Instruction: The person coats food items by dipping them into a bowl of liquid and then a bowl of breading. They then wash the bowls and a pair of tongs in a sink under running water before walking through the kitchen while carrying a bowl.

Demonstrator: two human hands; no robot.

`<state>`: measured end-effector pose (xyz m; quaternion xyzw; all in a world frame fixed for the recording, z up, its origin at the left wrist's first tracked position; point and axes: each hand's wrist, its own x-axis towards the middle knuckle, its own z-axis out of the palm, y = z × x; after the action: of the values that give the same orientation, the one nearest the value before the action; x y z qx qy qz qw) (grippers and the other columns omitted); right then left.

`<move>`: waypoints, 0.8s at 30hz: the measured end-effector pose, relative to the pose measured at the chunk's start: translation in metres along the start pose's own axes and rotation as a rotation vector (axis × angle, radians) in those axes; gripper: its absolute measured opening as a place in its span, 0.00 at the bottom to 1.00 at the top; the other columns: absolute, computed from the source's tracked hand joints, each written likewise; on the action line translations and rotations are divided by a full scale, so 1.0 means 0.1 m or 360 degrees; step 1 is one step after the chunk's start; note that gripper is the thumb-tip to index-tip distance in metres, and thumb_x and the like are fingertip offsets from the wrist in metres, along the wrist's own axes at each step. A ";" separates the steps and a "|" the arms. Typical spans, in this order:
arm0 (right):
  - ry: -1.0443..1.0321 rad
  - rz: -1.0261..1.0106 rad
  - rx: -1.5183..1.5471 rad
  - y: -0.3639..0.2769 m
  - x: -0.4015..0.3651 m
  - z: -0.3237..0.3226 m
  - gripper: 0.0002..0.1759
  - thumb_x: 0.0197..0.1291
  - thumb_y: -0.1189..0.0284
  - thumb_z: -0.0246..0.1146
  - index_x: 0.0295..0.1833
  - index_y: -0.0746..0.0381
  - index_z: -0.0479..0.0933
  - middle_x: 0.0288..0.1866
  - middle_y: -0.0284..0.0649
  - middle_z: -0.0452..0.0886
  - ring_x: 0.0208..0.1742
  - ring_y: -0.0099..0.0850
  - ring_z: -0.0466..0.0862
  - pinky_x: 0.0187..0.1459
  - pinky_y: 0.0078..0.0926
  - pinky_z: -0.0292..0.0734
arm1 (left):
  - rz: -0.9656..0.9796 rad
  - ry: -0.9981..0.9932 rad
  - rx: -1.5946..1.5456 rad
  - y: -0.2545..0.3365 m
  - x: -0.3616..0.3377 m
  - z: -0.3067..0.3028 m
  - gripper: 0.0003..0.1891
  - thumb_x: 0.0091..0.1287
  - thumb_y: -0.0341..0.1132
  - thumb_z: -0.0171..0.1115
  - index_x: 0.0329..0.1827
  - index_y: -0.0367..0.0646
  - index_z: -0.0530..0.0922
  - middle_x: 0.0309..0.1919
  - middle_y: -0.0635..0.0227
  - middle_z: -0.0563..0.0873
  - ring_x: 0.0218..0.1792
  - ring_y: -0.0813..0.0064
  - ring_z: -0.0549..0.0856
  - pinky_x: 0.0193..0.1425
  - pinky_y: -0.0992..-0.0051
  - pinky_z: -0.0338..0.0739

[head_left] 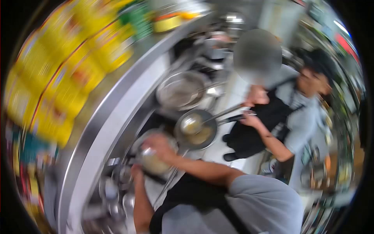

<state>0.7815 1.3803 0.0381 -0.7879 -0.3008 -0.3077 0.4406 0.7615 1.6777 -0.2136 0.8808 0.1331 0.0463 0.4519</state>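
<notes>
My right hand (159,146), smeared by motion, reaches over a round pan (141,147) with pale yellow contents (155,163). Its fingers are too blurred to show what they hold, if anything. At the near left edge of the same pan is my left hand (136,170), with its fingers mostly hidden. A dark bar like a handle (156,178) lies just below the pan, between my forearms. Right beside it, another person's dark frying pan (212,134) holds yellowish food. That person's hands (253,117) grip its handle and a ladle-like tool (191,121) over it.
A large metal pan (183,90) sits farther along the stove. Yellow tins (58,78) are stacked on the shelf behind the long steel edge (117,91). Metal containers (111,191) stand at lower left. Two people (307,113) stand close on the right.
</notes>
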 end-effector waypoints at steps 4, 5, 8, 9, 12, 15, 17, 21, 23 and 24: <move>-0.0140 0.0128 -0.0084 -0.42 -0.20 -0.24 0.22 0.53 0.81 0.59 0.54 0.58 0.83 0.56 0.45 0.81 0.62 0.46 0.77 0.64 0.42 0.68 | 0.0254 -0.0031 0.0204 0.82 -0.98 -0.24 0.08 0.57 0.36 0.65 0.37 0.44 0.82 0.28 0.54 0.84 0.35 0.52 0.84 0.39 0.55 0.77; -0.0143 0.0215 -0.0189 -0.44 -0.34 -0.23 0.27 0.47 0.87 0.57 0.55 0.61 0.82 0.57 0.47 0.80 0.62 0.46 0.77 0.65 0.42 0.68 | 0.0320 -0.0084 0.0199 0.66 -1.10 -0.14 0.07 0.55 0.33 0.67 0.35 0.43 0.80 0.30 0.56 0.85 0.37 0.52 0.85 0.41 0.56 0.78; -0.0048 0.0522 0.0153 -0.69 -0.48 -0.39 0.37 0.39 0.89 0.45 0.60 0.66 0.77 0.60 0.52 0.77 0.66 0.49 0.75 0.71 0.41 0.64 | 0.0270 0.0124 0.0511 1.38 -1.77 -0.59 0.11 0.56 0.32 0.69 0.41 0.47 0.81 0.37 0.62 0.85 0.43 0.55 0.83 0.46 0.55 0.75; -0.0057 0.0701 0.0181 -0.65 -0.63 -0.40 0.38 0.41 0.90 0.43 0.64 0.68 0.73 0.63 0.52 0.76 0.66 0.46 0.75 0.72 0.39 0.63 | 0.0244 0.0250 0.0476 1.38 -1.94 -0.67 0.09 0.58 0.33 0.67 0.41 0.46 0.80 0.38 0.62 0.84 0.45 0.58 0.82 0.48 0.56 0.74; 0.0121 0.1576 0.0902 -0.69 -0.99 -0.37 0.38 0.49 0.91 0.41 0.70 0.68 0.65 0.66 0.49 0.72 0.68 0.41 0.74 0.71 0.37 0.65 | 0.0119 0.0478 0.0574 1.13 -2.27 -0.87 0.07 0.59 0.32 0.66 0.40 0.45 0.80 0.35 0.61 0.84 0.41 0.56 0.83 0.45 0.56 0.75; 0.0109 0.2030 0.1194 -0.83 -1.12 -0.44 0.40 0.49 0.91 0.41 0.73 0.66 0.62 0.66 0.49 0.72 0.68 0.40 0.74 0.71 0.37 0.66 | -0.0018 0.0533 0.0473 0.98 -2.54 -0.91 0.05 0.60 0.32 0.64 0.37 0.44 0.80 0.33 0.59 0.83 0.37 0.54 0.84 0.40 0.55 0.77; 0.0035 0.2285 0.1267 -0.82 -1.23 -0.50 0.42 0.48 0.89 0.44 0.75 0.63 0.60 0.66 0.47 0.72 0.65 0.38 0.75 0.66 0.35 0.71 | 0.0062 0.0453 0.0566 1.03 -2.56 -0.94 0.02 0.62 0.30 0.60 0.34 0.42 0.79 0.32 0.57 0.83 0.33 0.53 0.84 0.37 0.55 0.79; -0.0428 0.1539 -0.0296 1.19 -1.94 -2.50 0.25 0.55 0.72 0.61 0.60 0.66 0.71 0.39 0.41 0.75 0.35 0.34 0.72 0.39 0.32 0.69 | -0.0180 0.0416 0.0896 0.64 -2.42 -0.61 0.20 0.64 0.27 0.53 0.59 0.34 0.74 0.58 0.46 0.79 0.56 0.52 0.83 0.57 0.56 0.80; -0.0814 0.0796 -0.1531 2.82 -2.46 -3.67 0.23 0.59 0.63 0.70 0.53 0.67 0.77 0.25 0.39 0.76 0.21 0.33 0.70 0.25 0.30 0.69 | -0.0477 0.0396 0.1379 0.75 -2.33 -0.49 0.21 0.69 0.33 0.52 0.64 0.36 0.73 0.63 0.50 0.76 0.59 0.57 0.80 0.55 0.58 0.78; -0.0433 0.0060 -0.1281 3.13 -2.69 -3.74 0.27 0.58 0.62 0.71 0.57 0.69 0.77 0.25 0.41 0.79 0.19 0.34 0.73 0.23 0.33 0.67 | -0.0586 0.0456 0.1364 0.82 -2.30 -0.47 0.21 0.69 0.33 0.52 0.64 0.37 0.73 0.62 0.52 0.78 0.59 0.59 0.80 0.55 0.58 0.78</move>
<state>0.7628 0.8623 -0.1647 -0.9358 -0.1977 -0.2859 0.0596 0.5472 1.6053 -0.1109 0.9342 0.3547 0.0275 0.0262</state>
